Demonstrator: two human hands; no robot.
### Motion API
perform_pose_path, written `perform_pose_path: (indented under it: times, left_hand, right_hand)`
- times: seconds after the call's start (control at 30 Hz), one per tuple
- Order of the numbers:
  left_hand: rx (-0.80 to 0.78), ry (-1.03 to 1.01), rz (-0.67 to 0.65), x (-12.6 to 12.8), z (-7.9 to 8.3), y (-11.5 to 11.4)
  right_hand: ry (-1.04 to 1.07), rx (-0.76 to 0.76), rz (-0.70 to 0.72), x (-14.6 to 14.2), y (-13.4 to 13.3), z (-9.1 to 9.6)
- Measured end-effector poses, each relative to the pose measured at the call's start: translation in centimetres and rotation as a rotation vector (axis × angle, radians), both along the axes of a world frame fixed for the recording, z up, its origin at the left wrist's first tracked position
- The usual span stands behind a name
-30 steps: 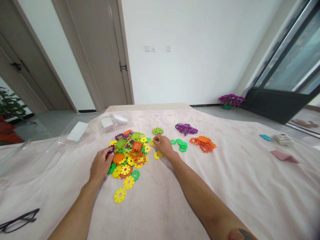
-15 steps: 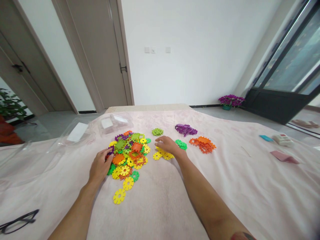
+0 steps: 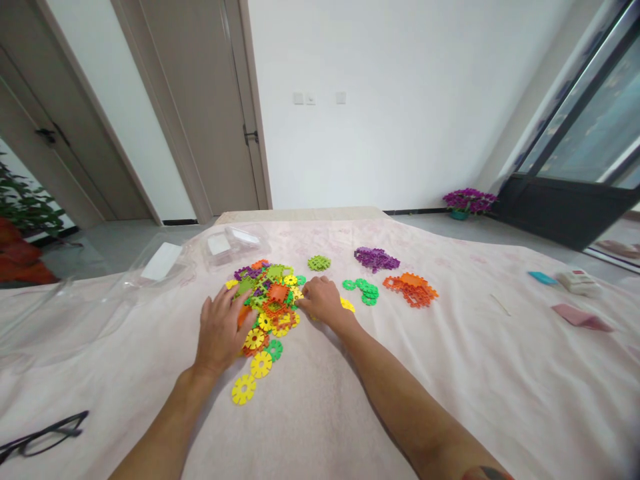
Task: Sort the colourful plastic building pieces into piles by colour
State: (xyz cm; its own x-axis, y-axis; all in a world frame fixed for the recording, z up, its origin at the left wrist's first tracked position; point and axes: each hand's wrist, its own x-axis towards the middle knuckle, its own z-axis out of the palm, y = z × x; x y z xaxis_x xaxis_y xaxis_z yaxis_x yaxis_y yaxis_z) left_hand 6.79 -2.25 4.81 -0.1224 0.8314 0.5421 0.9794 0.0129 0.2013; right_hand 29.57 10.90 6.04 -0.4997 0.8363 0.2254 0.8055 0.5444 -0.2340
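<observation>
A mixed pile of plastic toy connector pieces (image 3: 277,292), toothed squares and notched discs in orange, purple, yellow and green, lies on the cloth. Over its left side rests my left hand (image 3: 220,330), palm down with fingers spread, hiding part of the pile. My right hand (image 3: 321,301) is at the pile's right edge, its thumb and fingertips closed on a yellow notched disc (image 3: 297,294). Behind that hand a small group of yellow discs (image 3: 347,305) shows only in part. Green discs (image 3: 369,292) lie just to its right.
Sorted groups of light green (image 3: 319,263), purple (image 3: 376,259) and orange pieces (image 3: 412,290) lie farther back. Clear plastic containers (image 3: 165,257) stand at left. Eyeglasses (image 3: 47,437) lie near the front left. A pink cloth (image 3: 583,317) and a white packet (image 3: 577,283) are at right.
My right hand has moved left from the yellow group to the mixed pile, uncovering more green discs. My left hand has shifted right and farther over the pile.
</observation>
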Motion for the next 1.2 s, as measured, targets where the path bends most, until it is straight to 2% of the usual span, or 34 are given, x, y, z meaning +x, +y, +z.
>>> perform_pose_path:
  times: [0.1,0.2,0.3,0.4,0.5,0.6,0.7,0.83,0.93,1.0,1.07,1.13,1.2]
  left_hand:
    - [-0.037,0.073,-0.124,4.6,0.5,-1.2]
    - [-0.042,0.098,-0.170,8.8,-1.0,-2.4]
    - [-0.064,0.127,-0.229,10.3,-2.9,-2.7]
    - [-0.088,0.160,-0.204,9.1,-3.3,-2.0]
    - [-0.117,0.199,-0.217,7.3,-2.3,-0.8]
    - [-0.117,0.184,-0.244,6.0,-1.4,0.4]
    - [-0.107,0.141,-0.241,5.3,-1.2,1.3]
    - [-0.072,0.144,-0.258,4.8,-0.8,2.0]
    - [-0.009,0.097,-0.264,4.0,0.4,2.2]
    - [0.056,0.024,-0.193,2.6,1.3,2.3]
    - [0.102,-0.057,-0.059,0.4,1.9,2.4]
    - [0.101,-0.135,0.098,-2.4,1.6,2.6]
    - [0.040,-0.193,0.223,-5.0,0.7,2.6]
  right_hand:
    - [0.047,-0.029,-0.049,-0.2,0.1,0.1]
    - [0.136,-0.084,-0.061,0.3,0.7,0.6]
    - [0.267,-0.155,-0.067,1.2,1.7,1.2]
    - [0.382,-0.167,-0.084,2.2,2.8,1.5]
    - [0.424,-0.194,-0.112,3.2,3.5,1.7]
    - [0.396,-0.258,-0.079,4.1,3.9,2.0]
    - [0.288,-0.321,-0.040,4.8,4.0,2.5]
    - [0.198,-0.213,-0.088,4.5,3.7,2.8]
    - [0.163,-0.109,-0.049,3.2,3.1,2.5]
    - [0.115,-0.065,0.023,2.0,2.4,2.1]
    - [0.069,-0.044,0.101,0.9,1.7,1.5]
    - [0.057,-0.042,0.163,-0.1,1.1,1.0]
    - [0.083,-0.040,0.202,-0.9,0.6,0.5]
